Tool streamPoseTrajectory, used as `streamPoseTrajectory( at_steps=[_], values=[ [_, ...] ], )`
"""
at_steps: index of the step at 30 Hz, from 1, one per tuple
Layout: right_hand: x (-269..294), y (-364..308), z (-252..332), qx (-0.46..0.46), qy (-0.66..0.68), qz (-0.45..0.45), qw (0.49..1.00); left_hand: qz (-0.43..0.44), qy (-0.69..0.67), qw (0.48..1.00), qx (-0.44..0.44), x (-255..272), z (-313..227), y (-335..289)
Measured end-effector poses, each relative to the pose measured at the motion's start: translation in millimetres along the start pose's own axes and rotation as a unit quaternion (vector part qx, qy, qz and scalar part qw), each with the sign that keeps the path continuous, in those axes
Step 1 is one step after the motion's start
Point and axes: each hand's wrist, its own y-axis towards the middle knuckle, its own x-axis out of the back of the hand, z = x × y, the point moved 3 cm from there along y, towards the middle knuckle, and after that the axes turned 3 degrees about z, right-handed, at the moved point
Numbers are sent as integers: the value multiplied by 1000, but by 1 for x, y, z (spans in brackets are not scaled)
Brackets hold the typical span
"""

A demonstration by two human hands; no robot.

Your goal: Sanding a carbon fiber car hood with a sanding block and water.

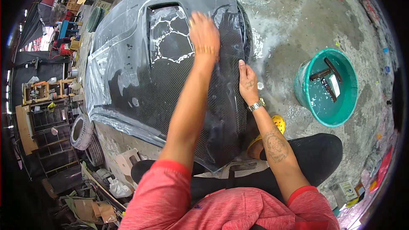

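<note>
A dark carbon-fibre car hood (170, 83), wet and streaked with whitish liquid, spreads in front of me. It has a rectangular vent opening (170, 30) near its far middle, with white foamy lines inside. My left hand (204, 36) is over the hood just right of this opening, blurred by motion. Its fingers look bent downward, and whatever may be under them is hidden. At the hood's right edge, my right hand (248, 83) grips the rim, thumb on top and the other fingers out of sight below. A metal watch (257, 104) circles that wrist.
On the wet concrete floor (281, 21) to the right stands a green tub (301, 87) of water holding dark blocks and a whitish piece. A yellow clog (278, 123) shows by my right forearm. Tyres (81, 132), a wooden shelf (51, 91) and clutter line the left.
</note>
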Motion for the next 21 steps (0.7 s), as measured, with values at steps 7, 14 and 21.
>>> streamPoseTrajectory(
  at_steps=[7, 14, 21],
  values=[
    [3, 12, -5, 0, 7, -2, 1000, 36, -91, 995, -11, 14, -12, -63],
    [-12, 1, 4, 13, 30, -2, 999, -7, -107, 993, -56, 45, -6, -79],
    [-16, 15, 15, -3, 24, 13, 1000, 45, -141, 988, -30, -1, 17, 22]
  ],
)
